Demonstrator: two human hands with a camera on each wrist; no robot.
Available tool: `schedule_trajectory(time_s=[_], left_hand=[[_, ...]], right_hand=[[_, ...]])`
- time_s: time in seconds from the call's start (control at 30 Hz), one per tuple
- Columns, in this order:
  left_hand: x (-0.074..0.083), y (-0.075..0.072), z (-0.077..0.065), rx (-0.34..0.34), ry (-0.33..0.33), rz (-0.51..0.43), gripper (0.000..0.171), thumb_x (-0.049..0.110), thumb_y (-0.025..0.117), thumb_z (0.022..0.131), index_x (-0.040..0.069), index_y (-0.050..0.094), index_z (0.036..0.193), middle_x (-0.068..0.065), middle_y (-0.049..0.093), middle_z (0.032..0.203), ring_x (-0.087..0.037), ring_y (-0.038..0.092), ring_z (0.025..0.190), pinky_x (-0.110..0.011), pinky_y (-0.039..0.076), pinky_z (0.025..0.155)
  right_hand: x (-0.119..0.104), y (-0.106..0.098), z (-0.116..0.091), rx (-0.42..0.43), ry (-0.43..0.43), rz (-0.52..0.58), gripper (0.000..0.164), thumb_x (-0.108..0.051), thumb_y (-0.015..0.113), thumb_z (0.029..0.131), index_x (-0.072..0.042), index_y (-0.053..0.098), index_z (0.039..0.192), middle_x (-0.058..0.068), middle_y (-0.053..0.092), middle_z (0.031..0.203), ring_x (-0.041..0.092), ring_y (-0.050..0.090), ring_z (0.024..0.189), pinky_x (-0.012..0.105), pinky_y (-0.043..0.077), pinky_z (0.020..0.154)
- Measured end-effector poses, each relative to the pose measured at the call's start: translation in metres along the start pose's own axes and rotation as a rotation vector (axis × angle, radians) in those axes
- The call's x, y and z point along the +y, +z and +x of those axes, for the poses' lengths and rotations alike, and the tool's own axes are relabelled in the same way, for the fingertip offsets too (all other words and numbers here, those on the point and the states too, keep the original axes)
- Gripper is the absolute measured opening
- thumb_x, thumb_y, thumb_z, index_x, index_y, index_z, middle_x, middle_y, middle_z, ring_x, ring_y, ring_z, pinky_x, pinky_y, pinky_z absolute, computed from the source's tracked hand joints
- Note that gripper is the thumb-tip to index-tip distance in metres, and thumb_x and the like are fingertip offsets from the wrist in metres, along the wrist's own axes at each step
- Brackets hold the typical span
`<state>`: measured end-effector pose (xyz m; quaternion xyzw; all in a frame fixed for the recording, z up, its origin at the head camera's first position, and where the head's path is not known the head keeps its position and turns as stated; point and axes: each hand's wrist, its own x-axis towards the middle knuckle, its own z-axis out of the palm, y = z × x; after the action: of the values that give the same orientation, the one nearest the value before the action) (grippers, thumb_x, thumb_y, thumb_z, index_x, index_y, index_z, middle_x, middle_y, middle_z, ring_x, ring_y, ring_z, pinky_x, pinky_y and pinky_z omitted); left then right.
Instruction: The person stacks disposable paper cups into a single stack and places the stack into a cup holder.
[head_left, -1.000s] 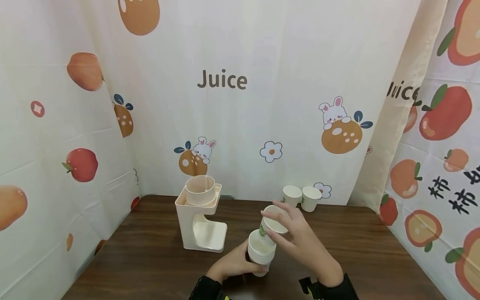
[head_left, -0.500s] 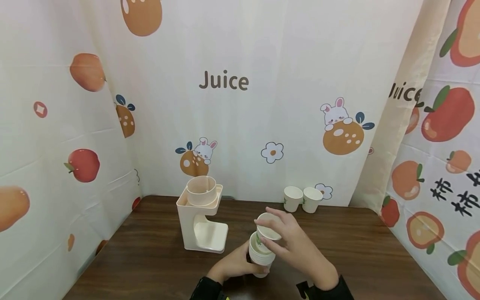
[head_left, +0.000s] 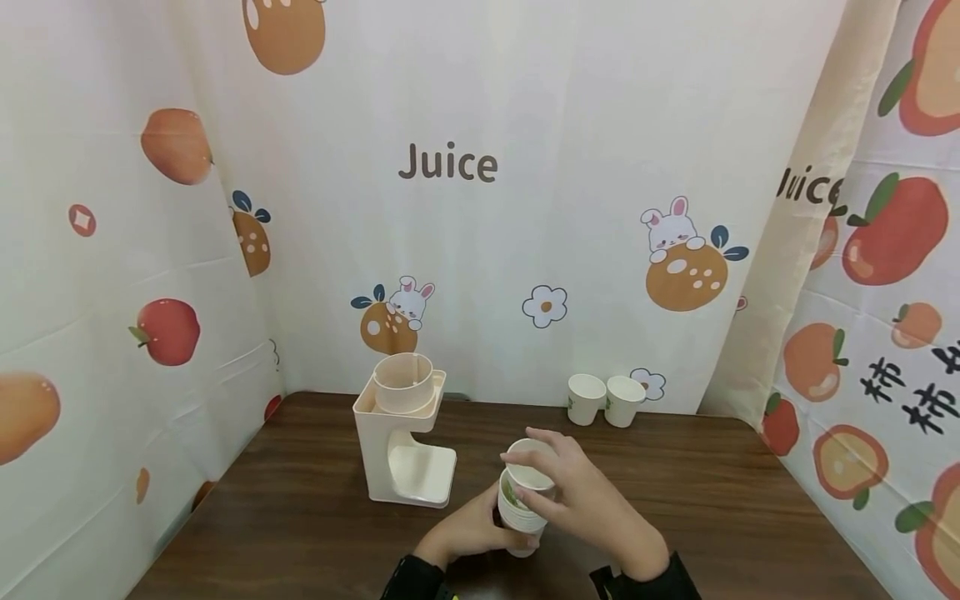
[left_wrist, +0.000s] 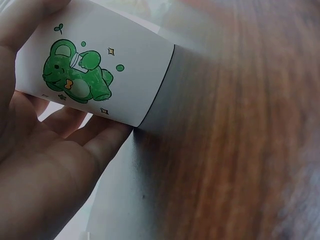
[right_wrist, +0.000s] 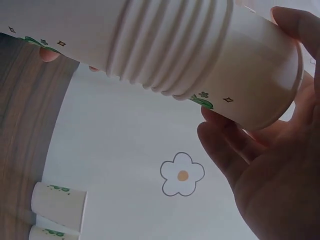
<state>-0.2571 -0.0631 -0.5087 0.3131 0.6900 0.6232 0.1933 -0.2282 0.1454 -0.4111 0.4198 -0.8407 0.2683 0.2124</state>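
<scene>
My left hand (head_left: pixel 468 529) grips a stack of white paper cups (head_left: pixel 521 518) around its lower part. In the left wrist view, a green bear print shows on the outer cup (left_wrist: pixel 80 70). My right hand (head_left: pixel 588 496) holds one more paper cup (head_left: pixel 530 467) near its rim, thumb on one side and fingers on the other. That cup is partly inside the top of the stack and leans slightly. In the right wrist view, several stacked rims (right_wrist: pixel 170 45) show close together, with the upper cup (right_wrist: pixel 260 70) standing out beyond them.
A cream plastic stand (head_left: pixel 375 450) with a round open cylinder (head_left: pixel 403 383) on top stands left of the hands. Two paper cups (head_left: pixel 585 400) (head_left: pixel 624 402) stand side by side at the back of the brown wooden table (head_left: pixel 285 500). Behind hangs a fruit-printed curtain (head_left: pixel 480 250).
My right hand has moved down and left, lowering its cup from above the stack into the stack's mouth. My left hand keeps its hold on the stack, nearly still.
</scene>
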Motion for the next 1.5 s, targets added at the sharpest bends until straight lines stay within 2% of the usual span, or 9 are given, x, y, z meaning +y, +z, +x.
schedule_trajectory(time_s=[0.23, 0.37, 0.73, 1.0, 1.17, 1.3, 1.5], left_hand=[[0.002, 0.001, -0.001, -0.02, 0.004, 0.0, 0.083, 0.021, 0.077, 0.09, 0.027, 0.026, 0.155, 0.002, 0.053, 0.136, -0.018, 0.056, 0.12, -0.034, 0.043, 0.099], [0.002, 0.001, -0.002, -0.012, -0.015, -0.004, 0.085, 0.021, 0.078, 0.089, 0.026, 0.025, 0.156, 0.002, 0.054, 0.135, -0.018, 0.056, 0.119, -0.035, 0.044, 0.098], [0.0, 0.001, -0.003, -0.004, -0.03, -0.032, 0.079, 0.021, 0.079, 0.089, 0.021, 0.032, 0.152, -0.001, 0.057, 0.131, -0.019, 0.059, 0.115, -0.032, 0.047, 0.094], [0.001, 0.002, -0.003, -0.009, -0.038, -0.055, 0.073, 0.02, 0.079, 0.089, 0.021, 0.037, 0.149, 0.0, 0.06, 0.128, -0.02, 0.061, 0.113, -0.032, 0.048, 0.093], [0.002, 0.002, -0.003, -0.009, -0.033, -0.052, 0.075, 0.021, 0.079, 0.089, 0.021, 0.036, 0.15, -0.001, 0.06, 0.128, -0.019, 0.06, 0.113, -0.031, 0.048, 0.093], [0.002, 0.002, -0.003, -0.003, -0.038, -0.043, 0.078, 0.021, 0.079, 0.088, 0.02, 0.033, 0.151, -0.002, 0.059, 0.129, -0.019, 0.06, 0.113, -0.032, 0.048, 0.094], [0.002, 0.002, -0.003, 0.036, -0.049, 0.008, 0.083, 0.023, 0.081, 0.086, 0.021, 0.031, 0.152, 0.0, 0.056, 0.13, -0.018, 0.057, 0.116, -0.037, 0.044, 0.097]], right_hand=[[0.004, 0.005, -0.001, -0.017, -0.038, 0.001, 0.04, -0.028, 0.074, 0.094, -0.034, 0.062, 0.132, 0.004, 0.055, 0.134, 0.032, 0.049, 0.13, 0.05, 0.052, 0.088], [0.005, 0.007, -0.003, -0.053, -0.028, 0.013, 0.038, -0.029, 0.074, 0.094, -0.031, 0.063, 0.131, 0.007, 0.056, 0.133, 0.031, 0.05, 0.128, 0.048, 0.052, 0.088], [0.001, 0.006, -0.006, -0.148, 0.013, 0.057, 0.034, -0.033, 0.068, 0.098, -0.027, 0.064, 0.131, 0.01, 0.052, 0.138, 0.033, 0.051, 0.127, 0.047, 0.052, 0.088], [0.001, 0.007, -0.007, -0.179, 0.042, 0.063, 0.033, -0.034, 0.068, 0.097, -0.027, 0.065, 0.129, 0.008, 0.051, 0.139, 0.032, 0.05, 0.128, 0.046, 0.052, 0.088], [0.003, 0.007, -0.009, -0.203, 0.078, 0.083, 0.034, -0.038, 0.067, 0.097, -0.03, 0.064, 0.131, 0.005, 0.049, 0.142, 0.03, 0.048, 0.131, 0.044, 0.051, 0.089], [0.004, 0.005, -0.01, -0.211, 0.075, 0.064, 0.036, -0.04, 0.067, 0.097, -0.03, 0.063, 0.131, 0.007, 0.05, 0.142, 0.032, 0.048, 0.13, 0.045, 0.051, 0.09], [0.008, -0.005, -0.012, -0.221, 0.125, 0.06, 0.041, -0.045, 0.066, 0.096, -0.029, 0.062, 0.134, 0.006, 0.05, 0.144, 0.031, 0.05, 0.128, 0.043, 0.051, 0.09]])
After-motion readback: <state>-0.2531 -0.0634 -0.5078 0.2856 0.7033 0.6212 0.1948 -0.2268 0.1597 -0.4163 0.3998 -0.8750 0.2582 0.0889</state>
